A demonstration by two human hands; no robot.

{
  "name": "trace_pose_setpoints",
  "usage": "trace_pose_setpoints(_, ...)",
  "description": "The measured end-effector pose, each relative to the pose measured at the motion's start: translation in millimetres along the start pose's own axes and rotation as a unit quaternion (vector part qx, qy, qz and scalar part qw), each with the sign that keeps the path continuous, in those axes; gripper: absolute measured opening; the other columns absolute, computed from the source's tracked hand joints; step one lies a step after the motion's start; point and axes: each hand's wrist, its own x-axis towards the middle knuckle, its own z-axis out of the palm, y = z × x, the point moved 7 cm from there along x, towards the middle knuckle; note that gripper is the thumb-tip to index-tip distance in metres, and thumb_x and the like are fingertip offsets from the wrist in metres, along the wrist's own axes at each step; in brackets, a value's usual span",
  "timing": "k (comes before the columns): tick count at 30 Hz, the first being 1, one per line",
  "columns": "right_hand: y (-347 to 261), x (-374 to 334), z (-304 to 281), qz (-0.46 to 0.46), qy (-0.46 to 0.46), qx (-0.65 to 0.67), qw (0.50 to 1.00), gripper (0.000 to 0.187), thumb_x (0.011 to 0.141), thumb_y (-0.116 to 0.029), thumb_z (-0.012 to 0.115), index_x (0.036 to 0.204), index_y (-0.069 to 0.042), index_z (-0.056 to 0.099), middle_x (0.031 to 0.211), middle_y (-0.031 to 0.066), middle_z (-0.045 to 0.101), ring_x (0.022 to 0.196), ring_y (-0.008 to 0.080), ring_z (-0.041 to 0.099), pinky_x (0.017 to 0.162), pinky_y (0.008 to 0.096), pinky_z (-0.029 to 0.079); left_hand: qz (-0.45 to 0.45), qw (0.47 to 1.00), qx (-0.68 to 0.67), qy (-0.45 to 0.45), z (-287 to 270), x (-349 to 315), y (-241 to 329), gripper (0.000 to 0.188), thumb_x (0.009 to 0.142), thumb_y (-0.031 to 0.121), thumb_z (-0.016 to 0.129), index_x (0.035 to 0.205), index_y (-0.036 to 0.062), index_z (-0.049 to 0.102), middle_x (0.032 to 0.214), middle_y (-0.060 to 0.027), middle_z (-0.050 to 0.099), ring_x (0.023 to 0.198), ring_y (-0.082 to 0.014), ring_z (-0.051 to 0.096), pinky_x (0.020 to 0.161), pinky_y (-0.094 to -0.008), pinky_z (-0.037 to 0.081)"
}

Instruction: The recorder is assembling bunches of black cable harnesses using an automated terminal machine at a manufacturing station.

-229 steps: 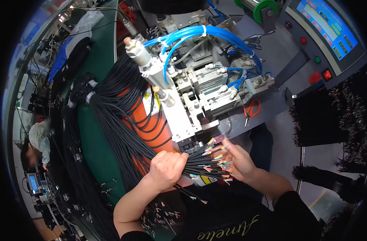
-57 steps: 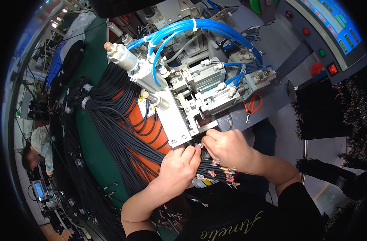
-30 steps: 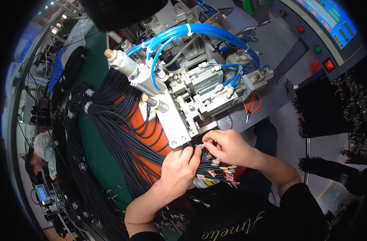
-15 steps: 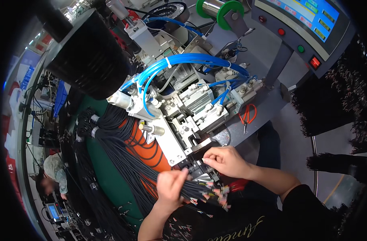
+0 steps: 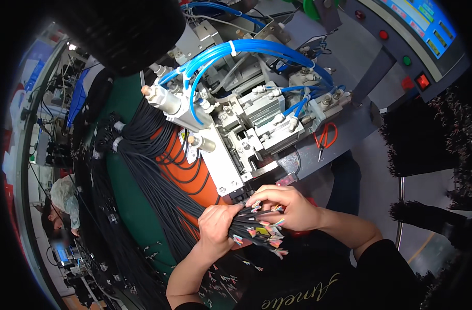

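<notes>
My left hand (image 5: pixel 215 226) is closed around a bundle of black cables (image 5: pixel 242 223). Their stripped ends fan out to the right, showing short coloured wires. My right hand (image 5: pixel 296 207) has its fingers curled at the top of the same bundle, close to my left thumb. It appears to pinch a cable there, though the fingertips are partly hidden. Both hands are just in front of a bench machine (image 5: pixel 226 173) with a white metal plate and pneumatic cylinders. Behind my left hand the cables run back over an orange surface (image 5: pixel 209 200).
Red-handled snips (image 5: pixel 326 138) lie on the grey machine base. Blue air hoses (image 5: pixel 236 49) arch over the machine. A control screen (image 5: pixel 432 28) with buttons stands at the upper right. Cable bundles (image 5: pixel 416 137) hang at the right. A co-worker (image 5: pixel 65 201) is at the far left.
My right hand has moved left and down onto the bundle, meeting my left hand. The machine sits higher and further right in view, while the left hand still grips the cables.
</notes>
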Motion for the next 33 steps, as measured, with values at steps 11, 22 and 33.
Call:
trace_pose_setpoints(11,24,-2,-2,0.129,0.042,0.180,0.974,0.020,0.097,-0.003,0.057,0.115,0.005,0.060,0.097,0.0077,0.066,0.074,0.0074,0.063,0.063,0.0198,0.051,-0.054,0.998,-0.002,0.014,1,8,-3,0.031,0.068,0.016,0.081,0.091,0.0032,0.065,0.068,-0.0054,0.063,0.054,-0.0211,0.060,0.053,-0.0325,0.041)
trace_pose_setpoints(22,30,4,-1,0.180,0.043,0.268,0.946,0.025,0.098,-0.012,0.059,0.118,0.003,0.059,0.093,0.0078,0.067,0.063,0.0055,0.061,0.048,0.0144,0.040,-0.056,0.996,-0.052,0.054,1,7,-8,0.028,0.068,0.015,0.081,0.090,0.0035,0.068,0.067,-0.0045,0.064,0.056,-0.0205,0.061,0.056,-0.0306,0.044)
trace_pose_setpoints(33,14,3,5,0.115,0.045,0.206,0.971,0.029,0.091,0.000,0.064,0.119,0.004,0.057,0.094,0.0080,0.065,0.080,0.0129,0.066,0.075,0.0253,0.053,0.014,0.999,0.012,0.039,4,13,8,0.028,0.072,0.016,0.078,0.092,0.0010,0.065,0.068,-0.0063,0.064,0.058,-0.0224,0.063,0.057,-0.0327,0.045)
